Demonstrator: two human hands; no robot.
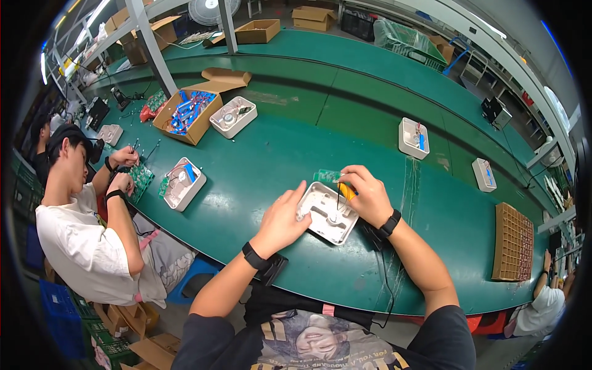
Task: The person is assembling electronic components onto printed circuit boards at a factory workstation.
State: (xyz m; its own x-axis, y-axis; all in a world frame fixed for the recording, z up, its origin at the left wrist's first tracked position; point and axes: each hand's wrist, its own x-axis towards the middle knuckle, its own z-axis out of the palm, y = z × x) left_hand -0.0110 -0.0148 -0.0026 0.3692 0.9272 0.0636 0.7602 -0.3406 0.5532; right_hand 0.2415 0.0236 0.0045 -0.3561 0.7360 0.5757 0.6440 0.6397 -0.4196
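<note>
In front of me an open white plastic housing [319,226] lies on the green bench, its moulded inside facing up. My left hand [281,217] grips its left edge between thumb and fingers. Over the housing's right side, my right hand [365,194] is closed around a yellow object [347,191]. A thin dark line, like a shaft or wire, runs down beside it into the housing; its exact kind is unclear. A small green circuit board [327,176] sits at the housing's far edge, beside the right fingertips.
Similar white housings with parts stand left [184,185], far left [233,117] and right [414,138]. A cardboard box [196,126] holds blue parts. A divided brown tray [513,243] is at right. A co-worker [92,216] handles circuit boards at left. A black cable [390,287] crosses the near edge.
</note>
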